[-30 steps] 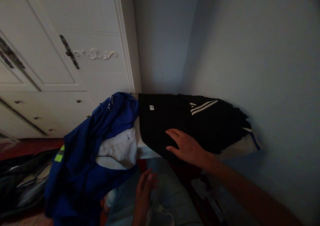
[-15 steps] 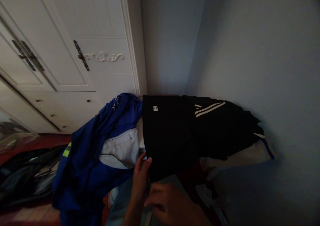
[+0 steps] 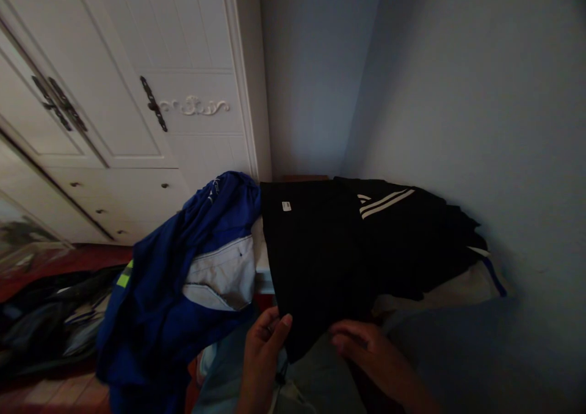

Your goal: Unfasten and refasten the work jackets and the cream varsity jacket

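Observation:
A black garment (image 3: 320,249) with a small white tag lies spread over a pile in the room's corner, its near edge hanging toward me. My left hand (image 3: 263,356) pinches that hanging lower-left edge, fingers closed on the cloth. My right hand (image 3: 370,356) sits at the lower-right edge of the same black garment, fingers curled against the fabric. Behind it lies another black piece with three white stripes (image 3: 389,201).
A blue jacket with a white panel and a yellow-green strip (image 3: 183,279) is heaped to the left. A white wardrobe with dark handles (image 3: 137,96) stands behind. Dark bags (image 3: 41,322) lie on the red floor at left. Blue-grey walls (image 3: 458,96) close the corner.
My right hand came off the top of the black garment and dropped to its near edge. My left hand rose and took hold of the lower-left edge.

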A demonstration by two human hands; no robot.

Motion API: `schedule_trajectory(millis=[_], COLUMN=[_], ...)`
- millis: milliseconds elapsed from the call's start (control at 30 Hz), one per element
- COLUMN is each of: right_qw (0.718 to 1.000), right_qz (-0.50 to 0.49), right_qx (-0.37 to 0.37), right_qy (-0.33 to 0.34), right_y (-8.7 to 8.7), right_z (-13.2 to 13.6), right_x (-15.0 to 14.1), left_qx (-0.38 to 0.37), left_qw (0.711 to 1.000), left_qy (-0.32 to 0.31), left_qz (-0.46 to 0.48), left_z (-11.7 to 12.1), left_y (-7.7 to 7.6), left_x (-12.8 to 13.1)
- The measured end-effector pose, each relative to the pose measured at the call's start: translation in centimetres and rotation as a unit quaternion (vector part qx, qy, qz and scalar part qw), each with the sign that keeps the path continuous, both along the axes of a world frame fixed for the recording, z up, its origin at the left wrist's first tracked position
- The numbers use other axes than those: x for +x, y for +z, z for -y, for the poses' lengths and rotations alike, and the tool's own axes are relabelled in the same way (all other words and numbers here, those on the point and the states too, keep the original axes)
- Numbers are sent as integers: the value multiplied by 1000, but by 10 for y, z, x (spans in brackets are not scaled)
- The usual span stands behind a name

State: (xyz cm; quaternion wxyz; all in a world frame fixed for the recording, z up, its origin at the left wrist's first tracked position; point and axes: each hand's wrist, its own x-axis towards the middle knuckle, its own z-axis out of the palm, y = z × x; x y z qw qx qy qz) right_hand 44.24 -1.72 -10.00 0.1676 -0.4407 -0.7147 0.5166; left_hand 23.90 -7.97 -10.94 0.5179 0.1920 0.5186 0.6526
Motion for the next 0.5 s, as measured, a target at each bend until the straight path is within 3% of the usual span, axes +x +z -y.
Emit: schedule_trajectory(millis=[100, 267, 400, 500], right_qw=[993, 965, 940, 929], right_qz=[-35, -74, -74, -43], right_qx=[-42, 81, 177, 244], right_qy=[-100, -237, -281, -275], right_y=[6, 31, 55, 60], right_z=[-12, -32, -54, -86], right_x=[31, 69, 85, 92], left_qx=[-7, -20, -30, -35], left_qw=[1000, 998, 994, 992], left_qy=[-7, -60, -108, -117], left_qz=[7, 0, 20, 29], left_z=[7, 14, 22, 28], left_y=[2, -24, -49, -56], left_x=[8, 11, 7, 6])
